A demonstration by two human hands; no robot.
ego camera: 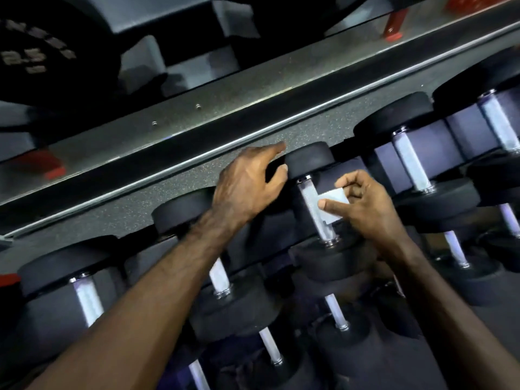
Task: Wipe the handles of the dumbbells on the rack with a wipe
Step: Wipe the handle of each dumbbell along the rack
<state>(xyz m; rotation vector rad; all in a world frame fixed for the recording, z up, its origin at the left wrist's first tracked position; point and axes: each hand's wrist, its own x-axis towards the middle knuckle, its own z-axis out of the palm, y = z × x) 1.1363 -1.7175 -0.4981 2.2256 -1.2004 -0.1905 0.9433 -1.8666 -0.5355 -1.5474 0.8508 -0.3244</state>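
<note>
Several black dumbbells with knurled silver handles lie in rows on a tiered rack. My right hand pinches a small white wipe between thumb and fingers and holds it against the right side of the handle of the centre dumbbell in the top row. My left hand rests on that dumbbell's far black head, its fingers curled around the head's left edge. My left forearm hides most of the dumbbell to the left.
More dumbbells fill the top row, with handles to the right and to the left, and lower rows hold others. A grey speckled floor strip and metal rail run behind. A black weight plate stands at the upper left.
</note>
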